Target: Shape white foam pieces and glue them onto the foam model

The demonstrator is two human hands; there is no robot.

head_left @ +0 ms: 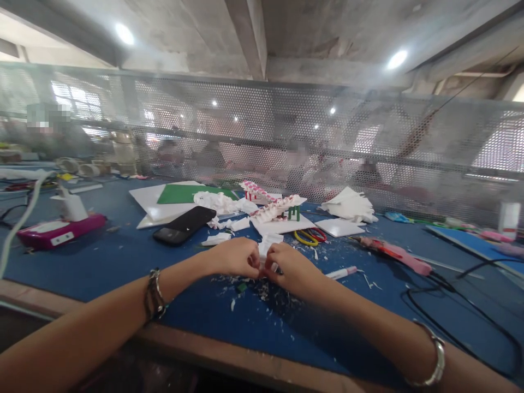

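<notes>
White piece [270, 241], thin and paper-like, stands between the two hands, above the scrap-strewn middle of the blue tabletop [102, 270]. The left hand [235, 257] and the right hand [292, 268] both look curled with thumb and fingers pinched on its lower part, knuckles almost meeting; exactly which fingertips bear on it is hidden. With so slight a thing, a light, even pinch from both sides should serve better than a hard squeeze, which could crease it, and level wrists would help keep it true. Just beyond, the white board [262, 225] carrying the small model [282, 208] limits forward reach, so elbows are better drawn back than pushed out. Scissors [306, 239] lie near the right hand, and a white pen [341, 273] rests beside that wrist; a sideways sweep could knock either. Farther right, a pink corded tool [393, 254] trails its cable [409, 300] toward the right forearm. Leftward, past the phone [185, 226], the tabletop offers more room, while the wooden front edge [229, 355] runs beneath both forearms.
</notes>
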